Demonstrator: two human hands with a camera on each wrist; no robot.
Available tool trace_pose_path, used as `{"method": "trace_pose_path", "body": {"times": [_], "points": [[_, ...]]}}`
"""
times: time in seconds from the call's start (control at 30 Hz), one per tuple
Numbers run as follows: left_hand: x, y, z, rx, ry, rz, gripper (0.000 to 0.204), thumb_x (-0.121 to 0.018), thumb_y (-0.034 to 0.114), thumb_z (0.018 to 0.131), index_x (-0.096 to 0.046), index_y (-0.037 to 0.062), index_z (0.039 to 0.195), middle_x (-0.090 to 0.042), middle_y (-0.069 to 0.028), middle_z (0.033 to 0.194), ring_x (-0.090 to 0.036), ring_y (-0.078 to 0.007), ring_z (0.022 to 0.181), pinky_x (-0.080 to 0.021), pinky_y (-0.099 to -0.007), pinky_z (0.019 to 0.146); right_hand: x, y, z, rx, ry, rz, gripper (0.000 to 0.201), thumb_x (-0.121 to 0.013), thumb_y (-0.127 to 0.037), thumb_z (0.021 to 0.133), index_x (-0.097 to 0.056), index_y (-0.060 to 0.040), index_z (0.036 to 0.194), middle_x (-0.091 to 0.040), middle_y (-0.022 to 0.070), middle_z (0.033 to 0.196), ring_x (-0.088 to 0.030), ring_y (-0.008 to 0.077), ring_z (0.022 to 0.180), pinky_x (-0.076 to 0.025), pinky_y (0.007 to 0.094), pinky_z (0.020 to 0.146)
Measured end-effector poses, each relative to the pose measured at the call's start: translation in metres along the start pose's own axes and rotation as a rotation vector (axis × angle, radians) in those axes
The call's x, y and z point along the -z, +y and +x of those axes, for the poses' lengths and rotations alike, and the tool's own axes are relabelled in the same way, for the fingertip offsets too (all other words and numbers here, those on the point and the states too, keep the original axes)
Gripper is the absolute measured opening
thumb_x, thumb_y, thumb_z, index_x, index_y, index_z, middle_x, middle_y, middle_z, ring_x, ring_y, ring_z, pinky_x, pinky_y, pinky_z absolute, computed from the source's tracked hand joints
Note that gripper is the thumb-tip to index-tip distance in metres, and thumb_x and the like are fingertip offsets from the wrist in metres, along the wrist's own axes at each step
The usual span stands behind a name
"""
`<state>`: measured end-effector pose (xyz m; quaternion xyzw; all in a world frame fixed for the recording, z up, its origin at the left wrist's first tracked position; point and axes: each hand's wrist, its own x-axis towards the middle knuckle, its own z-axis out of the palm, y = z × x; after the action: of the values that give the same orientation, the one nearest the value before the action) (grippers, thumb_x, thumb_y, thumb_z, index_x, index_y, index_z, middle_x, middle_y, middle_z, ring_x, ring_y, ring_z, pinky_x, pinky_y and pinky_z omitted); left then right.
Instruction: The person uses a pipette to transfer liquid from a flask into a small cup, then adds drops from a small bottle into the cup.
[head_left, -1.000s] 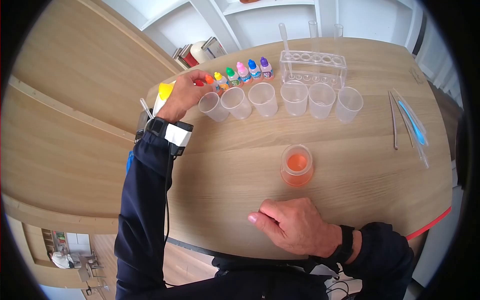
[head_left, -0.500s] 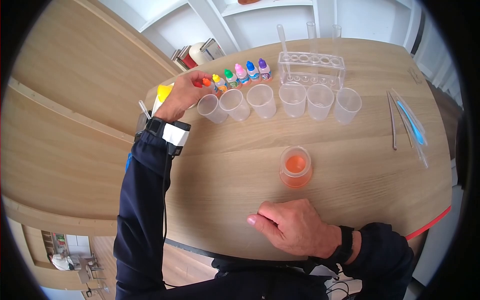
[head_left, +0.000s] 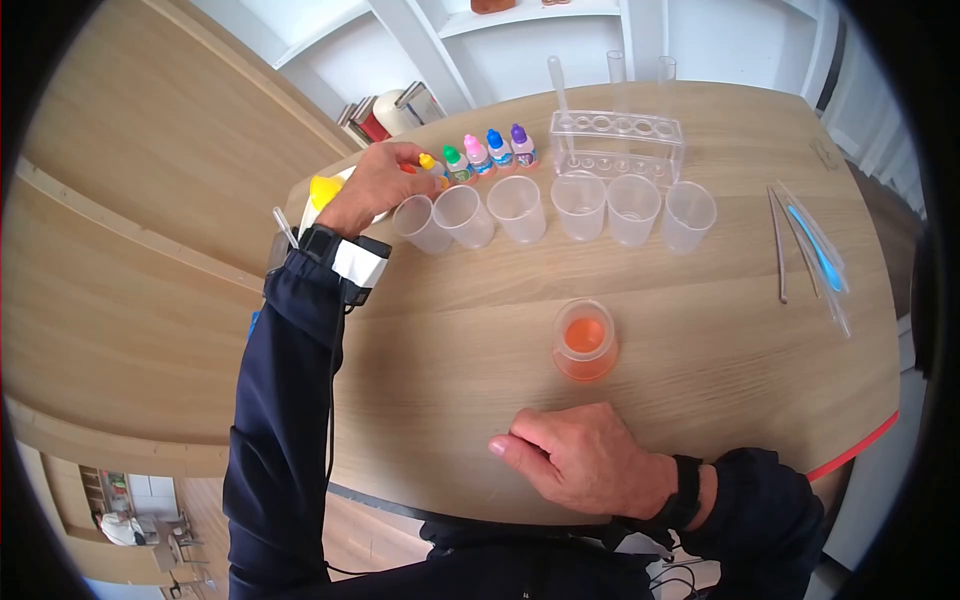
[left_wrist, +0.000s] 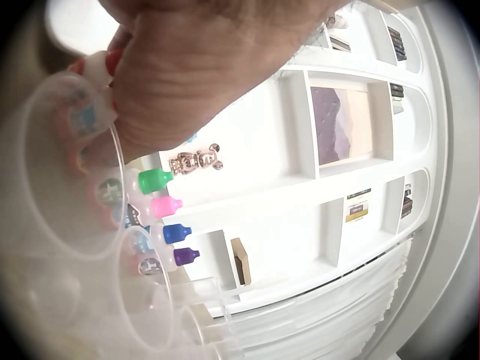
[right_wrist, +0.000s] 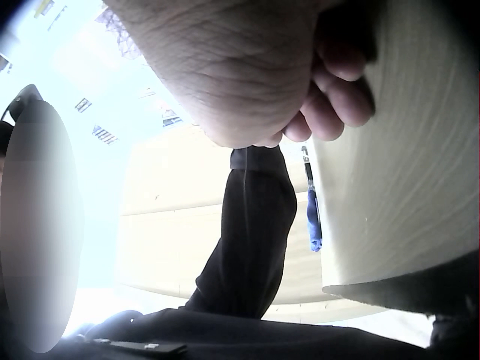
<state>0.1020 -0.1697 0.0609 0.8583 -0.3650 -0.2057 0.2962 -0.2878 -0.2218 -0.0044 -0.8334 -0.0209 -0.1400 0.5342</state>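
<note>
My left hand (head_left: 378, 187) reaches to the left end of a row of small dropper bottles, its fingers curled around a red-capped dropper bottle (left_wrist: 112, 61), mostly hidden by the hand. Beside its fingertips in the head view is the yellow-capped bottle (head_left: 430, 168), followed by green, pink, blue and purple (head_left: 522, 146) caps. Just in front of this hand stands a clear plastic cup (head_left: 422, 228). My right hand (head_left: 588, 462) rests on the table near its front edge, fingers loosely curled, holding nothing. Beyond it stands a flask (head_left: 586, 345) with orange-red liquid.
Several clear cups (head_left: 578, 208) line up before the bottles. Behind them is a clear rack (head_left: 618, 126) with test tubes. Thin rods and a blue-tipped tool (head_left: 822, 255) lie at the right. Something yellow (head_left: 324, 191) stands left of my left wrist. White shelves rise behind the table.
My left hand has moved slightly right along the bottles and now covers most of the orange-capped one. The head view has shifted a little; my right hand stays in place.
</note>
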Motion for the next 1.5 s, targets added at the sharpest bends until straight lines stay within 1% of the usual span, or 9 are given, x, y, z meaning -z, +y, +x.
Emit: {"method": "trace_pose_path", "body": {"times": [0.17, 0.37, 0.47, 0.53, 0.6, 0.8, 1.13, 1.33, 1.5], "points": [[0.007, 0.01, -0.009, -0.02, 0.095, 0.051, 0.04, -0.086, 0.023, 0.09, -0.079, 0.0002, 0.123, -0.078, -0.0056, 0.102, -0.07, -0.0136, 0.094, -0.054, -0.0295, 0.087, 0.0, 0.001, 0.0, -0.006, 0.0, 0.002, 0.036, -0.071, -0.029, 0.107, -0.064, -0.0055, 0.081, -0.064, 0.0144, 0.066, -0.066, 0.0381, 0.06, -0.051, 0.049, 0.056], [0.024, 0.021, -0.042, -0.199, 0.284, -0.037, 0.035, -0.082, 0.015, 0.093, -0.074, -0.0015, 0.123, -0.078, -0.0095, 0.111, -0.074, -0.0166, 0.101, -0.056, -0.0322, 0.095, 0.0, -0.001, 0.0, -0.009, -0.008, -0.005, 0.035, -0.072, -0.029, 0.106, -0.064, -0.0055, 0.081, -0.064, 0.0143, 0.067, -0.065, 0.038, 0.06, -0.049, 0.049, 0.056], [0.017, 0.027, -0.088, -0.333, 0.333, -0.235, 0.032, -0.084, 0.009, 0.09, -0.07, -0.002, 0.117, -0.075, -0.012, 0.121, -0.074, -0.0188, 0.109, -0.059, -0.0301, 0.088, 0.0, -0.001, -0.001, -0.013, 0.005, 0.027, 0.033, -0.073, -0.026, 0.106, -0.064, -0.0056, 0.082, -0.064, 0.0142, 0.068, -0.065, 0.0374, 0.062, -0.049, 0.0479, 0.056], [-0.002, 0.036, -0.132, -0.33, 0.264, -0.405, 0.026, -0.079, 0.0, 0.092, -0.065, 0.0001, 0.114, -0.073, -0.0114, 0.124, -0.074, -0.0195, 0.107, -0.06, -0.0315, 0.088, -0.001, 0.0, -0.001, 0.0, 0.025, 0.069, 0.028, -0.075, -0.024, 0.105, -0.065, -0.0056, 0.085, -0.065, 0.0138, 0.069, -0.066, 0.0369, 0.063, -0.05, 0.0461, 0.056], [-0.026, 0.024, -0.168, -0.37, 0.046, -0.529, 0.026, -0.078, -0.003, 0.093, -0.063, 0.0012, 0.114, -0.072, -0.0107, 0.12, -0.074, -0.019, 0.107, -0.06, -0.0339, 0.09, -0.001, -0.002, -0.001, -0.017, 0.05, 0.149, 0.023, -0.078, -0.022, 0.102, -0.066, -0.006, 0.091, -0.066, 0.012, 0.072, -0.067, 0.0343, 0.063, -0.051, 0.0434, 0.057], [-0.098, 0.017, -0.219, -0.424, -0.227, -0.396, 0.034, -0.086, -0.005, 0.087, -0.07, 0.0043, 0.116, -0.072, -0.0067, 0.113, -0.071, -0.0158, 0.102, -0.058, -0.0324, 0.09, 0.0, -0.007, 0.001, -0.051, 0.123, 0.221, 0.03, -0.088, -0.022, 0.096, -0.065, -0.006, 0.107, -0.07, 0.0083, 0.084, -0.068, 0.0211, 0.068, -0.055, 0.0341, 0.063], [-0.104, 0.008, -0.222, -0.613, -0.156, -0.245, 0.04, -0.095, 0.004, 0.081, -0.075, 0.0023, 0.114, -0.074, -0.011, 0.102, -0.069, -0.0216, 0.087, -0.054, -0.0336, 0.073, -0.001, -0.004, 0.0, -0.186, 0.134, 0.2, 0.032, -0.091, -0.026, 0.096, -0.068, -0.0035, 0.101, -0.069, 0.0083, 0.081, -0.066, 0.0155, 0.069, -0.055, 0.0302, 0.064], [-0.1, 0.009, -0.226, -0.553, -0.214, -0.279, 0.043, -0.097, 0.002, 0.079, -0.074, 0.0016, 0.116, -0.072, -0.0112, 0.106, -0.07, -0.0207, 0.091, -0.055, -0.0324, 0.077, 0.002, -0.004, 0.002, -0.176, 0.107, 0.154, 0.026, -0.086, -0.02, 0.1, -0.069, -0.0009, 0.097, -0.068, 0.007, 0.078, -0.061, 0.0108, 0.064, -0.051, 0.028, 0.059], [-0.105, 0.004, -0.229, -0.341, -0.238, -0.581, 0.045, -0.096, -0.001, 0.082, -0.073, 0.0018, 0.121, -0.07, -0.0099, 0.118, -0.069, -0.0181, 0.103, -0.057, -0.0328, 0.086, 0.005, -0.008, 0.003, -0.274, 0.151, 0.261, 0.024, -0.08, -0.019, 0.105, -0.068, 0.0005, 0.098, -0.067, 0.0031, 0.075, -0.054, 0.0039, 0.064, -0.045, 0.0244, 0.057]]}}
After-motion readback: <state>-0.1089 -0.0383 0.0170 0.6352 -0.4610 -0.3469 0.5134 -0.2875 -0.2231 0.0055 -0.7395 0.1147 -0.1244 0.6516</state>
